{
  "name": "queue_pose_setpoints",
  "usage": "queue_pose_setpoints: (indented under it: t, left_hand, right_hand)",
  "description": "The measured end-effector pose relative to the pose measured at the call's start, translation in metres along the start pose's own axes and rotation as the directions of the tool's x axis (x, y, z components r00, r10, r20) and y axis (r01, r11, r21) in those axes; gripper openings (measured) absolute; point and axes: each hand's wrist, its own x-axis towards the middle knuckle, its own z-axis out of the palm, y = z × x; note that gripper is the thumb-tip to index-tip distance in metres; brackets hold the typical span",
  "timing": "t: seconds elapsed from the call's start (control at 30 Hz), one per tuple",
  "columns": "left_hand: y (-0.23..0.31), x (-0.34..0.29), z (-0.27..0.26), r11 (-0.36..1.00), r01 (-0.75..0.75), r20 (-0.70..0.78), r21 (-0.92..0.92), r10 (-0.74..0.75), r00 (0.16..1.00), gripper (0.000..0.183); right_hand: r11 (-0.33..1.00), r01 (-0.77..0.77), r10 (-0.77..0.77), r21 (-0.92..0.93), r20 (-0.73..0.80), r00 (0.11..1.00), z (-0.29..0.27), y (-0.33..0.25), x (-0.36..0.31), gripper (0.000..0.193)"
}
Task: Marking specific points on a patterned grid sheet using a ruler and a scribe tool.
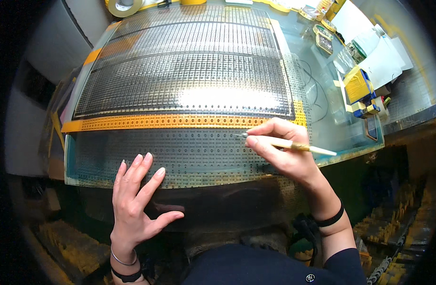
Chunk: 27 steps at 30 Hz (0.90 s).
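A large film sheet [189, 64] printed with dense rows of small dark marks lies on a glass-topped table [329, 130]. An orange strip [170, 123] borders its near side, and further rows of marks run below it. My right hand [285, 147] is closed round a slim pen-shaped tool [280, 142] with a pale handle. Its fine grey point is just below the orange strip; whether that is a blade or a brush tip I cannot tell. My left hand [136, 202] is open with fingers spread, its fingertips over the near edge of the glass, holding nothing.
A tape roll [124, 6] stands at the far left corner. On the right are a clear bottle [353, 52], white paper [382, 61], a yellow-and-blue block [358, 86] and small tins [323, 40]. A thin dark cord [317, 90] curls on the glass.
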Motion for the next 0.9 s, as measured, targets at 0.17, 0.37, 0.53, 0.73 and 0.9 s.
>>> queue_pose_setpoints:
  t: [0.17, 0.37, 0.53, 0.73, 0.9]
  left_hand:
    - [0.0, 0.001, 0.001, 1.0, -0.003, 0.012, 0.002, 0.003, 1.0, 0.08]
    - [-0.001, 0.0, -0.001, 1.0, 0.005, 0.01, -0.007, -0.005, 1.0, 0.08]
    - [0.0, 0.001, -0.001, 1.0, 0.008, 0.013, -0.007, -0.008, 1.0, 0.079]
    - [-0.001, 0.0, -0.003, 1.0, 0.008, 0.008, -0.017, -0.008, 1.0, 0.078]
    - [-0.008, 0.007, -0.005, 1.0, -0.004, 0.009, -0.014, 0.004, 1.0, 0.08]
  right_hand:
    - [0.995, 0.049, -0.046, -0.082, 0.044, 0.998, 0.003, 0.0, 0.0, 0.018]
    - [1.0, -0.009, 0.006, 0.025, 0.107, 0.994, 0.004, 0.001, 0.002, 0.018]
    - [1.0, 0.011, -0.012, 0.014, 0.052, 0.999, 0.017, 0.001, 0.009, 0.02]
    - [0.999, -0.039, 0.032, 0.029, 0.211, 0.977, 0.006, -0.012, 0.009, 0.019]
    - [0.979, 0.052, -0.028, 0.199, -0.121, 0.992, -0.01, -0.005, 0.02, 0.026]
